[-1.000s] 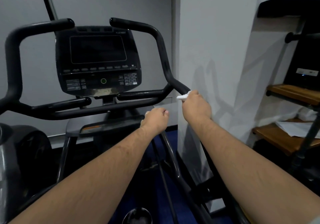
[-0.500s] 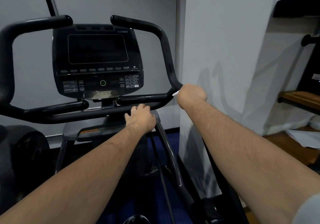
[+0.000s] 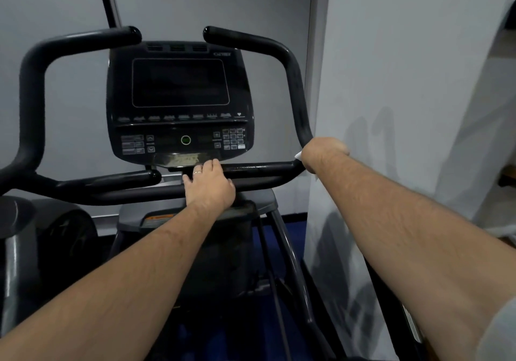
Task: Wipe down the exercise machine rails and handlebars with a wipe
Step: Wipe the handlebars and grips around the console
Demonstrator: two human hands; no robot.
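A black exercise machine fills the view, its console point(image 3: 178, 103) in the middle. Its right handlebar point(image 3: 290, 81) curves down to a bend beside the white wall. My right hand point(image 3: 324, 152) is wrapped around that bend, and a small white corner of the wipe point(image 3: 298, 155) sticks out at the hand's left side. My left hand point(image 3: 209, 184) rests on the horizontal crossbar point(image 3: 134, 193) just below the console, fingers reaching over the short inner grip bar point(image 3: 259, 168).
The left handlebar point(image 3: 32, 86) loops up on the left. A white pillar point(image 3: 391, 109) stands close against the machine's right side. Black frame rails point(image 3: 287, 249) run down toward me over a blue floor. A dark round housing point(image 3: 64, 235) sits at lower left.
My right hand has slid with the wipe up the rail to the handlebar's lower bend. My left hand has moved forward onto the crossbar under the console. The view has come closer.
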